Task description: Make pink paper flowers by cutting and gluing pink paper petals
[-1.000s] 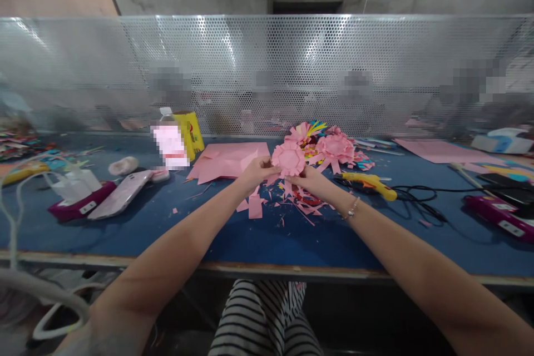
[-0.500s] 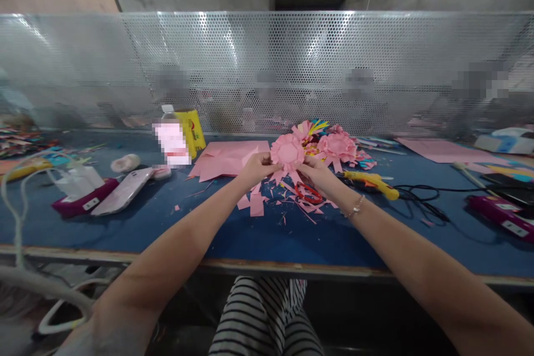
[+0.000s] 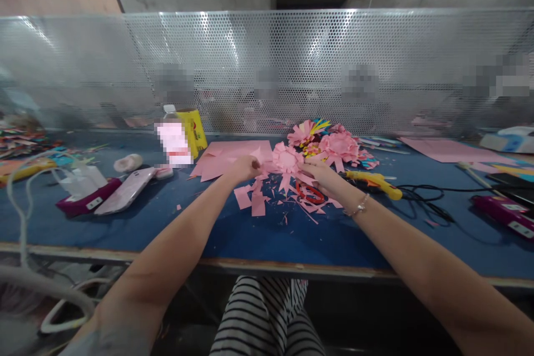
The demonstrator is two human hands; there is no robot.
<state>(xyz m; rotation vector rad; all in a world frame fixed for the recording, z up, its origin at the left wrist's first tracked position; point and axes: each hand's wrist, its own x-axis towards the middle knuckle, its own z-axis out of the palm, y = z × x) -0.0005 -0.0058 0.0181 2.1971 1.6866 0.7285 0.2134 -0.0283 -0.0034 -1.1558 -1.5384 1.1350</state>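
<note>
A pink paper rosette (image 3: 287, 158) with ribbon-like tails is held up over the table. Its right edge is pinched by my right hand (image 3: 319, 171), which wears a bracelet. My left hand (image 3: 246, 169) is off the rosette, just left of it, in front of the pink paper sheets (image 3: 223, 156); its fingers are curled, and what they hold, if anything, is hidden. Below the hands lie cut pink paper pieces (image 3: 258, 204) and red-handled scissors (image 3: 309, 192), partly covered by scraps. Beyond my right hand sits another pink paper flower (image 3: 339, 147).
A yellow glue gun (image 3: 377, 182) with a black cable rests at the right. On the left are a phone (image 3: 125, 192), a purple power strip (image 3: 85, 200), a bottle (image 3: 174, 139) and a yellow packet (image 3: 195, 130). A perforated metal screen (image 3: 233, 67) stands behind the table.
My left hand has let go of the rosette and moved left, toward the pink sheets. My right hand still holds the rosette, which has barely shifted.
</note>
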